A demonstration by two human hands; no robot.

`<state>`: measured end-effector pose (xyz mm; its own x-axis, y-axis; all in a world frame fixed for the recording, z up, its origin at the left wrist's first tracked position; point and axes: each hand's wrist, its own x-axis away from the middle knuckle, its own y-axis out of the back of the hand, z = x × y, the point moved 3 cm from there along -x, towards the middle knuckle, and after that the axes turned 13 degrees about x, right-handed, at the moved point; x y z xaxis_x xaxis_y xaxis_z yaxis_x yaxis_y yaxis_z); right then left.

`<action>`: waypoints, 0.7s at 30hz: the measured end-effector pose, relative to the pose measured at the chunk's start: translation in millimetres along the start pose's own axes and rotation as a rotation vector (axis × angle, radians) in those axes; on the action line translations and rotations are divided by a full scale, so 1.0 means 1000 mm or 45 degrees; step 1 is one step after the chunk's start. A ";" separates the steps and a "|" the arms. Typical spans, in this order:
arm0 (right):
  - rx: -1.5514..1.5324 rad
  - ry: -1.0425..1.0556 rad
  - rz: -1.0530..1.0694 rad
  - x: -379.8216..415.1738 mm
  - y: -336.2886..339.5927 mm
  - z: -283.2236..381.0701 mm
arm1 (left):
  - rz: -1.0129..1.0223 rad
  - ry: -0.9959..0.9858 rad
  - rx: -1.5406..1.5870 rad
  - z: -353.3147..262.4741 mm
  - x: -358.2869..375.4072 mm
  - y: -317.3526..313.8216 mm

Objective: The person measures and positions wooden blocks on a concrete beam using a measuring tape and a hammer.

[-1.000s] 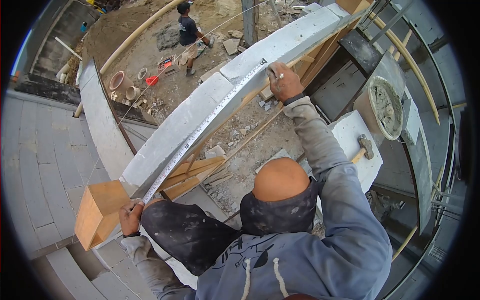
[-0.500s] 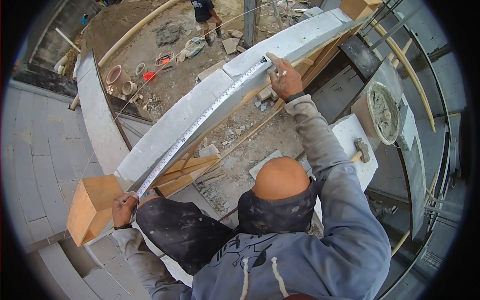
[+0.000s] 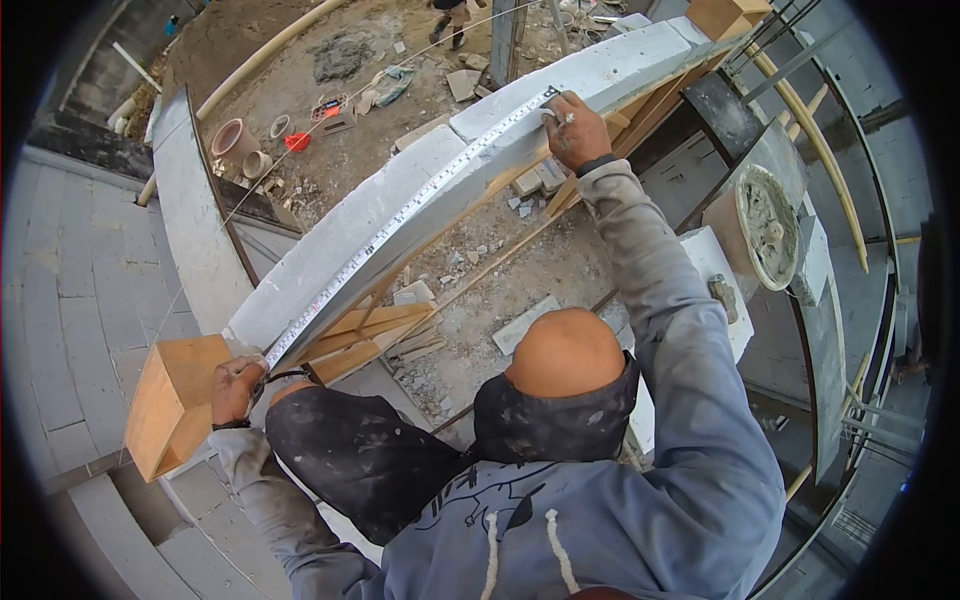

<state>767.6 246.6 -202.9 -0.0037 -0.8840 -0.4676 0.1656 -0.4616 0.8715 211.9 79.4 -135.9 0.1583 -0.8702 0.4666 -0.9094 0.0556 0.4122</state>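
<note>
Measuring tape (image 3: 400, 215) stretched along the edge of the white block row (image 3: 380, 215), right hand (image 3: 575, 130) pinning its far end, left hand (image 3: 235, 388) gripping the case; best kept taut and flush for a true reading

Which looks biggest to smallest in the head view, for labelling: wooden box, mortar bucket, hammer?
1. wooden box
2. mortar bucket, though it sits farther off, so its place against the box is unsure
3. hammer
</note>
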 end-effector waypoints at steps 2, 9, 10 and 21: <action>-0.012 -0.041 0.028 -0.001 0.005 0.000 | -0.049 0.033 -0.161 -0.005 -0.003 0.004; -0.124 -0.058 0.008 0.006 0.008 0.002 | -0.051 0.007 -0.113 0.001 -0.007 0.009; -0.123 -0.059 0.010 0.006 0.007 0.001 | -0.049 0.008 -0.113 -0.001 -0.007 0.009; -0.051 0.151 0.000 -0.010 -0.011 -0.001 | -0.024 0.082 -0.089 -0.019 -0.001 0.006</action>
<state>766.3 261.2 -208.0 0.1129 -0.8679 -0.4838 0.2052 -0.4561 0.8660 213.7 89.9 -119.2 0.2014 -0.8382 0.5068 -0.8774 0.0756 0.4738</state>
